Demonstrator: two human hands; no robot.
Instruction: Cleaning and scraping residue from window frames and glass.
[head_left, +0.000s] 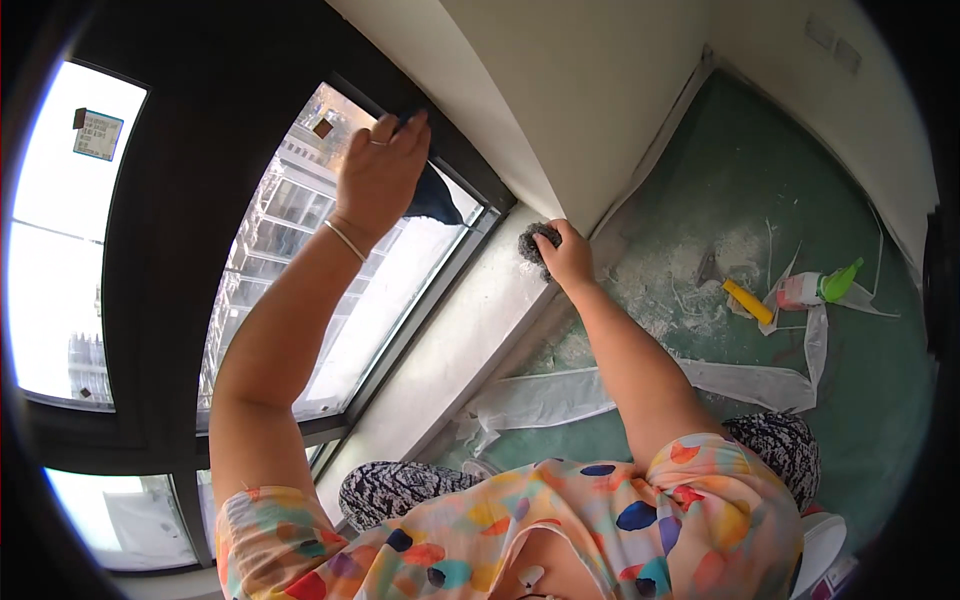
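My left hand (381, 169) is raised at the upper right part of a window pane (337, 360), gripping a dark blue cloth (435, 199) that hangs down beside the dark window frame (420, 322). A steel wool scourer (538, 251) is bunched in my right hand (568, 259). That hand is over the pale window sill (450, 345), near the corner where the sill meets the wall. Whether the scourer presses on the sill cannot be told. The fingertips of my left hand are partly hidden by the cloth.
On the green floor (757, 172) lie a scraper with a yellow handle (748, 301) and a spray bottle with a green head (806, 290). White dust and debris (675, 292) are scattered there. A crumpled strip of plastic sheeting (547, 397) runs along the floor beside the sill.
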